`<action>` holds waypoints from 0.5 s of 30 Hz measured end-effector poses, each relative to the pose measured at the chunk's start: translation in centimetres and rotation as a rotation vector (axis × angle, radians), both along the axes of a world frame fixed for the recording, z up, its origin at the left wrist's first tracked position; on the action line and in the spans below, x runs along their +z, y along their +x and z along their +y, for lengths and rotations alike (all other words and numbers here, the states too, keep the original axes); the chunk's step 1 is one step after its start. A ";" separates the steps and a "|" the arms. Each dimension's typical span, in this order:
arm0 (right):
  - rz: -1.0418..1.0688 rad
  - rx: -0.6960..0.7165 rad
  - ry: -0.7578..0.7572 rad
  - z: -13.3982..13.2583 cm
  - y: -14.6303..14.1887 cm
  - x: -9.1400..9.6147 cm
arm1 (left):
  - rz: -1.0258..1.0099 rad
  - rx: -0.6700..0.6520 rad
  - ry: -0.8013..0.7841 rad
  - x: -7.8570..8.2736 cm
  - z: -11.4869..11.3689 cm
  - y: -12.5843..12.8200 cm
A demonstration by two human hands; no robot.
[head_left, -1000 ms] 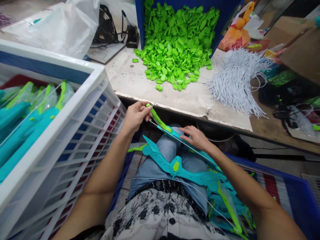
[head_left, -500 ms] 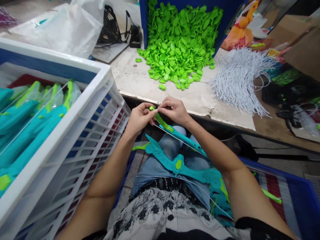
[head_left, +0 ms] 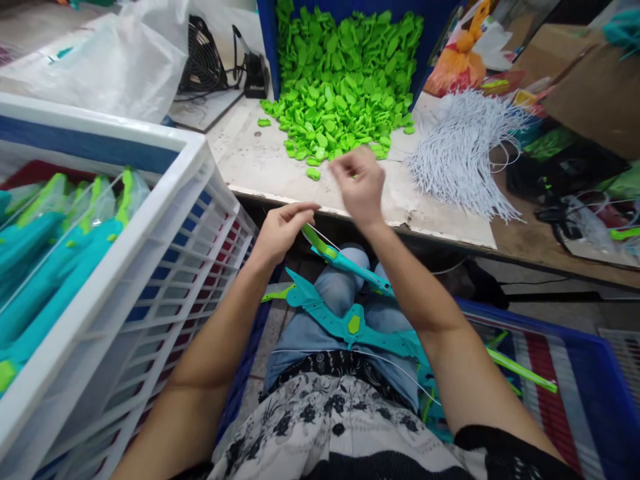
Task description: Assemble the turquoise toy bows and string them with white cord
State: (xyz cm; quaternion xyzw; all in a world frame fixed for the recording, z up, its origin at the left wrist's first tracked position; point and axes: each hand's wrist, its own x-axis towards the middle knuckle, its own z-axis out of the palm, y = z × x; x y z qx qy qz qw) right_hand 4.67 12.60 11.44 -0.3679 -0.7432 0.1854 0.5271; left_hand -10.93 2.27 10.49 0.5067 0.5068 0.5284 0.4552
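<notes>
My left hand point(head_left: 286, 230) is closed, thumb against fingers, on the green end of a teal toy bow point(head_left: 367, 273). A thin white string point(head_left: 327, 237) runs from those fingers along the bow's limb. My right hand point(head_left: 361, 187) is raised over the table's front edge, its fingers curled and blurred by motion. What it holds, if anything, does not show. Another teal toy bow point(head_left: 325, 313) with a green centre piece lies across my lap. Beyond my right hand spreads a pile of small green plastic parts point(head_left: 345, 93), spilling from a blue bin point(head_left: 267, 50).
At left stands a white plastic crate point(head_left: 193, 150) filled with teal and green bows. A bundle of white strings point(head_left: 465, 157) lies on the table at right, near an orange bag point(head_left: 457, 63). A black fan point(head_left: 203, 60) is at back left. A blue crate point(head_left: 595, 380) sits low at right.
My right hand has left my left hand and moved up and forward, towards the green parts. My left hand stays at the bow's end. The view has shifted slightly.
</notes>
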 end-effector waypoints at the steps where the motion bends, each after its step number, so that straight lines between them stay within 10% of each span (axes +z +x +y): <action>1: -0.030 0.055 0.021 -2.2 -1.0 0.2 | -0.129 -0.007 -0.056 0.3 0.2 0.1; 8: -0.114 0.204 0.168 -9.4 -3.4 -2.4 | -0.516 0.123 -0.262 1.2 -0.7 -0.7; 15: 0.132 0.109 -0.125 -9.5 -4.1 -1.2 | -0.077 0.329 0.048 1.8 -2.5 -0.3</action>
